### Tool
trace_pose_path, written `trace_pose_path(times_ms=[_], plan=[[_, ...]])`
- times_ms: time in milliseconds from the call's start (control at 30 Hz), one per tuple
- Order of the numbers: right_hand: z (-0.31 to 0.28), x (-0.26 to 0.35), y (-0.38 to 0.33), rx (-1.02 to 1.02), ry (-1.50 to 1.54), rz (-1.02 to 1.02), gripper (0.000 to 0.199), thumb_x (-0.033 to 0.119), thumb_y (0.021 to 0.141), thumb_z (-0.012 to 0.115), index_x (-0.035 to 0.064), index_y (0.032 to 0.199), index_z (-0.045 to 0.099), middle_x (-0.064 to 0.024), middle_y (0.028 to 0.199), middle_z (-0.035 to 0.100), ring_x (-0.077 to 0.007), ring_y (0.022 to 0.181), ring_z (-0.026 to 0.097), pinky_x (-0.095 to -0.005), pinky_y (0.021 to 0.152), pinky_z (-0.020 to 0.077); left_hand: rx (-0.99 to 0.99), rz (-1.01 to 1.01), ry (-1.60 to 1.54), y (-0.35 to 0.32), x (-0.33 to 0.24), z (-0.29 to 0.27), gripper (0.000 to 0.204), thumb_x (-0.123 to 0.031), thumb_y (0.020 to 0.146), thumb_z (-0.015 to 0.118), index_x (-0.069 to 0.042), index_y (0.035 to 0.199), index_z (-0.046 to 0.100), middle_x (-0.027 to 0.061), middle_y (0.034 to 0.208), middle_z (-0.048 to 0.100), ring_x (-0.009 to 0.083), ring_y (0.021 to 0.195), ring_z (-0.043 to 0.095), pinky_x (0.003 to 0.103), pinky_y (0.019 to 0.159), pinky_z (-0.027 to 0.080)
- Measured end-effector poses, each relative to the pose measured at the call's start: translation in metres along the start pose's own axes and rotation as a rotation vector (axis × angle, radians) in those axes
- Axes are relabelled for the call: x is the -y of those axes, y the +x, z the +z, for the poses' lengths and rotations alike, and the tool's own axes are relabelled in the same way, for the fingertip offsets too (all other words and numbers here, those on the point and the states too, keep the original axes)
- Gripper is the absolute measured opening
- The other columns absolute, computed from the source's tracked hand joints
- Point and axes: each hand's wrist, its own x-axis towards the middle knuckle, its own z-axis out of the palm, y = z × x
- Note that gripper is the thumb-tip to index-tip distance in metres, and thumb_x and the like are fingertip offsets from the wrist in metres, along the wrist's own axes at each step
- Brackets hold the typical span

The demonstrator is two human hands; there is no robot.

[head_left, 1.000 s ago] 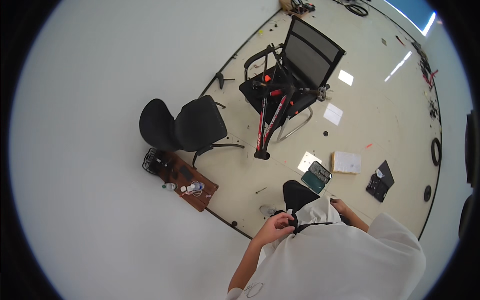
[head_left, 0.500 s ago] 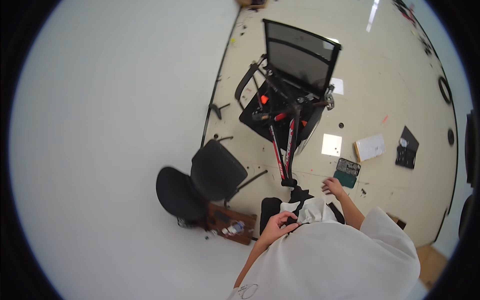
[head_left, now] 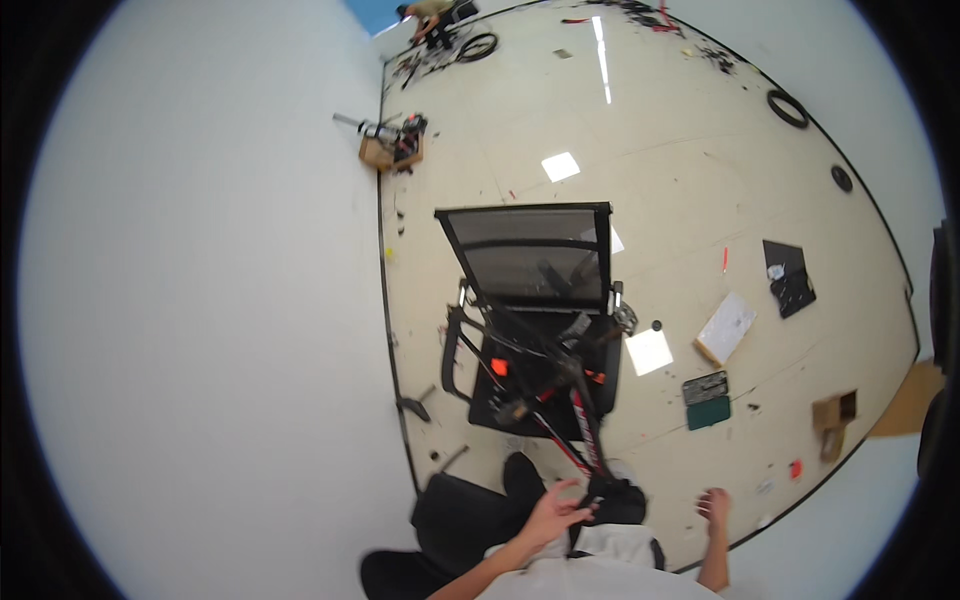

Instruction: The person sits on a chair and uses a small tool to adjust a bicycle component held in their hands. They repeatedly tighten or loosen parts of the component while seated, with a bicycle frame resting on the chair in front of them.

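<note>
A black and red bicycle frame rests across the seat of a black mesh-back office chair, its front end reaching down to my lap. My left hand is beside that front end, fingers stretched and thumb apart; whether it touches the frame I cannot tell. Off to the right, my right hand hangs over the floor, away from the frame, with loosely bent fingers and nothing visible in it. An orange piece shows on the chair seat among the frame tubes.
To the right lie an opened green tool case, a white-topped box, a black case and an open carton. A black chair is at my left. A person bends over a bicycle far off; a tire lies near the right wall.
My view has swung up and right, showing the far floor and another person. My right hand has moved away from the tool case; my left hand stays near the frame's front end.
</note>
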Motion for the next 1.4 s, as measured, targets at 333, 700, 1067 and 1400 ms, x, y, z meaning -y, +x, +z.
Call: trace_pose_path(times_ms=[333, 700, 1067, 1400], plan=[[0.246, -0.134, -0.191, 0.298, -0.029, 0.025, 0.032, 0.032, 0.096, 0.048, 0.0024, 0.094, 0.062, -0.0138, 0.081, 0.070, -0.0243, 0.072, 0.069, -0.0329, 0.060, 0.0558, 0.401, -0.051, 0.781, 0.017, -0.009, -0.189, 0.041, -0.037, 0.076, 0.080, -0.001, 0.092, 0.067, 0.0130, 0.078, 0.068, 0.0236, 0.070, 0.066, 0.035, 0.067, 0.053], [0.381, -0.088, -0.293, 0.695, -0.330, -0.185, 0.026, 0.025, 0.092, 0.063, -0.0003, 0.098, 0.065, -0.0075, 0.078, 0.065, -0.0137, 0.068, 0.062, -0.0290, 0.061, 0.0502, 0.343, 0.007, 0.981, -0.047, -0.009, -0.280, 0.025, -0.026, 0.081, 0.070, -0.001, 0.083, 0.070, 0.0170, 0.075, 0.067, 0.0301, 0.068, 0.066, 0.037, 0.060, 0.050], [0.474, -0.316, -0.155, 0.793, -0.293, -0.251, 0.030, 0.024, 0.078, 0.078, 0.0013, 0.092, 0.064, -0.0047, 0.075, 0.065, -0.0074, 0.069, 0.059, -0.0248, 0.063, 0.0503, 0.446, -0.149, 1.015, 0.026, 0.193, -0.455, 0.030, -0.027, 0.092, 0.061, 0.000, 0.085, 0.072, 0.0122, 0.074, 0.068, 0.0135, 0.064, 0.063, 0.028, 0.058, 0.048], [0.518, -0.387, -0.190, 0.690, -0.377, -0.370, 0.029, 0.020, 0.079, 0.076, -0.0012, 0.098, 0.069, -0.0073, 0.077, 0.069, -0.0104, 0.070, 0.065, -0.0245, 0.068, 0.0533, 0.182, 0.053, 0.998, -0.011, 0.247, -0.512, 0.025, -0.019, 0.082, 0.074, 0.003, 0.077, 0.063, 0.0102, 0.064, 0.063, 0.0118, 0.054, 0.058, 0.027, 0.052, 0.045]])
